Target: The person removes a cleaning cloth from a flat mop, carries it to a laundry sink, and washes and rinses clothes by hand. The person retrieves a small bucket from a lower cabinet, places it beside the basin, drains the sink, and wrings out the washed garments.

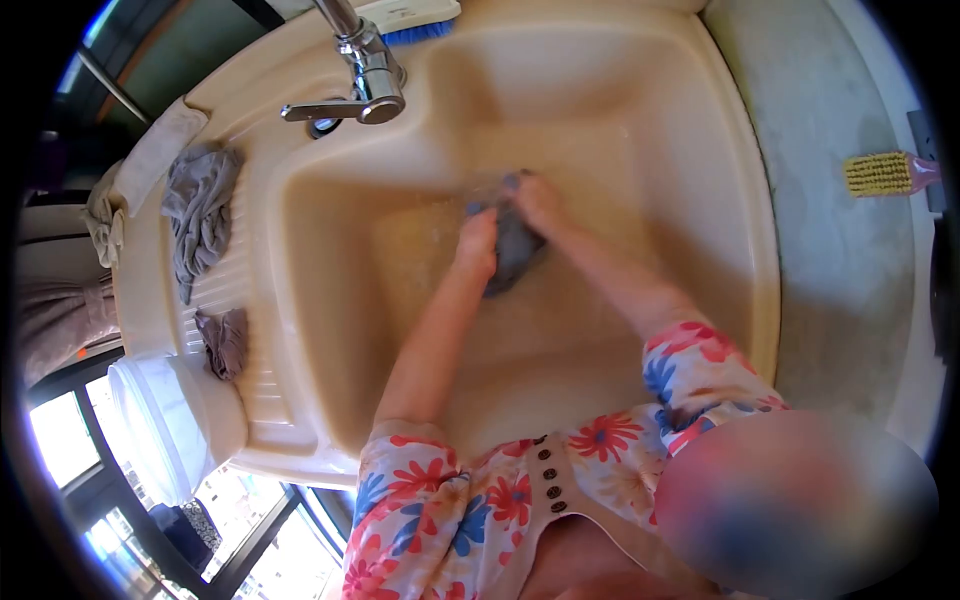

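Note:
In the beige sink basin [690, 210], a dark grey cloth [515, 250] hangs bunched between my two hands, low in the basin. My left hand [478, 243] grips its left side with the fingers closed. At its upper right, my right hand [538, 203] is closed on the cloth too, a little farther from me. Bits of grey fabric show past the fingertips of both hands. The finger outlines are slightly blurred.
The chrome faucet [375, 85] rises behind the basin, near a blue-bristled brush [415, 25]. A grey cloth [200, 205] and a small brown cloth [223, 342] lie on the ribbed drainboard at left, with a white container [165, 425] below. A yellow-bristled brush [880, 174] is at right.

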The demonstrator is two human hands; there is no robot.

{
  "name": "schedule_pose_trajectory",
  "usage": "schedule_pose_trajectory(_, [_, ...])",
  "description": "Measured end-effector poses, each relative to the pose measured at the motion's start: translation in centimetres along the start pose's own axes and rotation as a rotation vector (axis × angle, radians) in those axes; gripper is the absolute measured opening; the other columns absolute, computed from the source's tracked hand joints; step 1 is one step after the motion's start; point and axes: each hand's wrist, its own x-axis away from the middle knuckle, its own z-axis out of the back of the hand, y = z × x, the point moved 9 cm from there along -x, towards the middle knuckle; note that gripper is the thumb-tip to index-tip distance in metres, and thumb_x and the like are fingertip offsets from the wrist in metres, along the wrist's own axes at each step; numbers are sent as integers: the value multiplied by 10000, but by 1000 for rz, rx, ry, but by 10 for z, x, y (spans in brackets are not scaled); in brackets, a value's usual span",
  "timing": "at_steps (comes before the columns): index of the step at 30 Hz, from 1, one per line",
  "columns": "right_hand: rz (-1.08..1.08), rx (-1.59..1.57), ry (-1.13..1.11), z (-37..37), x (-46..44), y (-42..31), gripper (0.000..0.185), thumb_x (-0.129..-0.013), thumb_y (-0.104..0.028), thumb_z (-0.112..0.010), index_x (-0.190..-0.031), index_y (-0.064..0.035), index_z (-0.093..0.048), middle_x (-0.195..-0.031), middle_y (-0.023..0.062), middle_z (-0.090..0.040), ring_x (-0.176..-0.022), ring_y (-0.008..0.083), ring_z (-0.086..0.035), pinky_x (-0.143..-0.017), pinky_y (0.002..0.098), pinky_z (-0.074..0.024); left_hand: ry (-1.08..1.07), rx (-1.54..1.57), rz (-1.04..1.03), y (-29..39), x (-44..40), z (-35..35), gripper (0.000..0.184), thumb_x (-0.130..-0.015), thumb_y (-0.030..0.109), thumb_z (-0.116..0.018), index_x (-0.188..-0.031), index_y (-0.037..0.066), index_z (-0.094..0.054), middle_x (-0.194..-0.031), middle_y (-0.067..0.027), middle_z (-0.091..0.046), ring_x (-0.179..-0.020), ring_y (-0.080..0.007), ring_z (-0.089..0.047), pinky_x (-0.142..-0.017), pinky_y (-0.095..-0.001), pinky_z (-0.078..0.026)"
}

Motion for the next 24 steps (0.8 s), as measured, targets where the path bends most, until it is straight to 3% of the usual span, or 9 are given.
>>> schedule_pose_trajectory(3, [185,11,211,79,-13,3,244,-748,-328,-577,-836,-104,-619,-818,151,-605,-761,307,-582,-646,388,-461,-5,-529,-347,111,55,-40,347,-699,288,-614,-836,-30,-604,-783,-118,-613,-754,-221,-582,-684,-362,-455])
schedule_pose_trajectory(6, [120,-19,148,138,-24,35,254,-735,-348,-603,-850,-123,-627,-802,117,-617,-744,275,-590,-652,358,-465,-43,-1559,-303,165,116,-56,402,-678,297,-636,-899,-38,-613,-874,-172,-624,-852,-248,-594,-725,-360,-457])
schedule_pose_trajectory(9, [54,220,-36,134,-30,102,275,-726,-362,-614,-860,-122,-630,-865,124,-615,-780,287,-583,-690,361,-461,-173,-1842,-141,139,104,-20,454,-661,297,-648,-996,-5,-594,-965,-192,-600,-918,-286,-573,-781,-362,-449])
schedule_pose_trajectory(11, [81,339,274,147,-28,111,329,-715,-378,-625,-923,-123,-615,-957,169,-579,-868,331,-549,-763,395,-439,73,-1639,-397,132,60,22,501,-655,285,-652,-1058,2,-561,-998,-191,-589,-936,-294,-565,-815,-362,-440])
schedule_pose_trajectory(13, [-83,254,253,100,-17,106,384,-694,-347,-651,-1012,-144,-578,-976,177,-550,-928,343,-518,-805,413,-418,192,-1497,-455,109,49,28,552,-652,272,-658,-1113,1,-521,-1034,-196,-573,-952,-304,-556,-846,-359,-428])
schedule_pose_trajectory(15, [-9,547,114,35,8,76,458,-675,-307,-673,-1080,-142,-537,-971,170,-545,-949,332,-515,-807,410,-425,138,-1422,-444,74,28,4,576,-651,265,-668,-1134,-1,-501,-1050,-197,-567,-956,-315,-553,-859,-360,-422])
schedule_pose_trajectory(17, [117,360,-140,14,11,69,476,-658,-300,-686,-1075,-122,-540,-990,182,-535,-963,326,-511,-809,406,-428,-2,-1310,-474,24,-11,9,573,-646,265,-680,-1125,3,-506,-1044,-189,-574,-951,-325,-557,-857,-367,-424])
schedule_pose_trajectory(20, [111,144,-20,60,-6,79,491,-651,-310,-694,-1072,-108,-542,-1027,218,-519,-984,319,-506,-826,397,-428,-73,-522,57,28,1,59,640,-663,380,-678,-1173,54,-473,-1107,-160,-545,-1001,-328,-527,-879,-465,-385])
schedule_pose_trajectory(24, [122,281,170,49,2,48,500,-632,-362,-701,-1021,-81,-561,-1049,224,-517,-951,327,-524,-815,396,-436,-140,-247,250,37,42,38,680,-730,500,-587,-1244,103,-387,-1185,-124,-473,-1043,-317,-485,-862,-581,-339])
